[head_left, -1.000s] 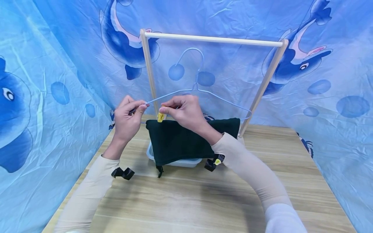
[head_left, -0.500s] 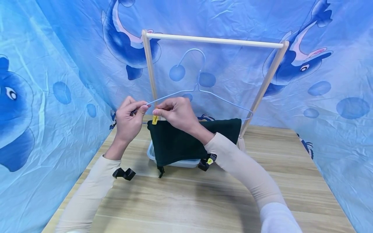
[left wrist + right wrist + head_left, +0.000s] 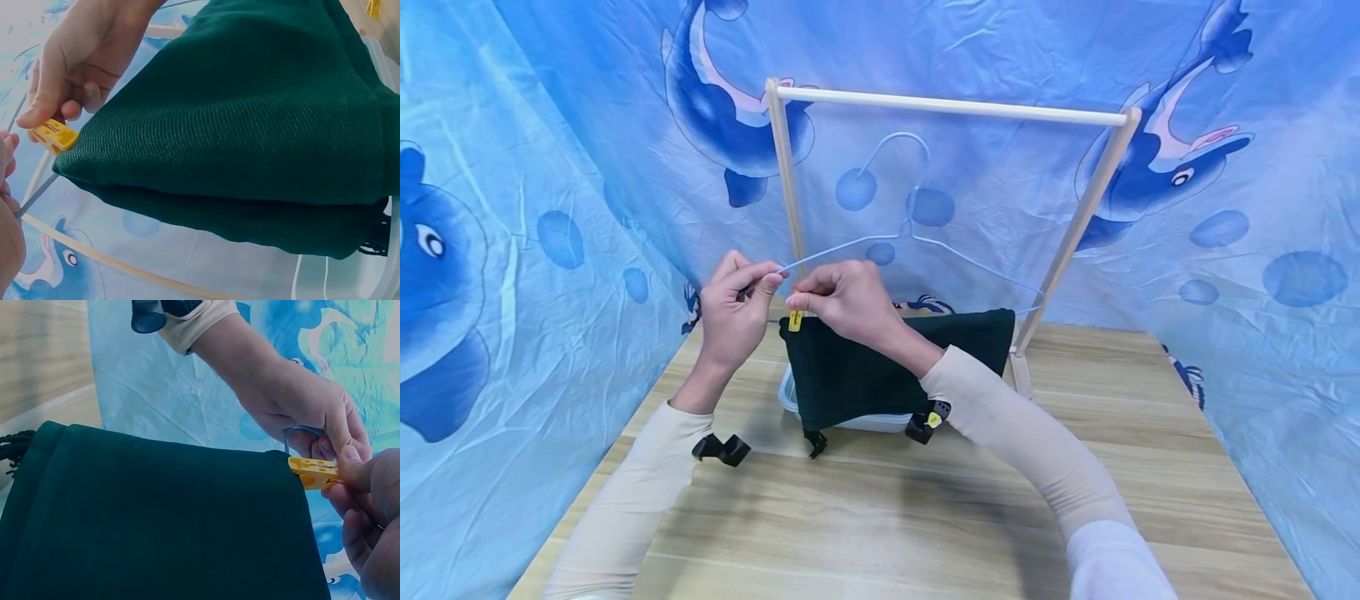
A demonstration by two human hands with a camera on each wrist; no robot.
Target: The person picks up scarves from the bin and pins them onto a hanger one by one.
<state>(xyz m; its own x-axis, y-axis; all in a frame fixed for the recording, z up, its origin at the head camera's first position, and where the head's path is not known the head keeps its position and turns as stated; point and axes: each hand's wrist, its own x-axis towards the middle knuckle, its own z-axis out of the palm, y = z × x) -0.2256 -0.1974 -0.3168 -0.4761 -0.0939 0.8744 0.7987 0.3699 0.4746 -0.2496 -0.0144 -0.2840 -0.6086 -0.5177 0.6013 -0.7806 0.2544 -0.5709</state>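
A dark green fringed scarf hangs folded over the lower bar of a light blue wire hanger. My left hand grips the hanger at its left corner, holding it up. With thumb and fingers, my right hand pinches a yellow clothespin at the scarf's top left corner. Seen from the right wrist, the clothespin has its nose right at the scarf's edge, beside the hanger wire. The left wrist view shows the clothespin at the same fold, handles between thumb and fingers.
Behind the hanger stands a wooden rack with a horizontal top rail. A pale plastic tub sits on the wooden table below the scarf. Another yellow clothespin shows at the left wrist view's corner. Blue dolphin-print curtains enclose the table.
My right hand has carried the clothespin left and slightly down, to the scarf's top left corner. The hanger has dipped slightly; my left hand keeps its grip.
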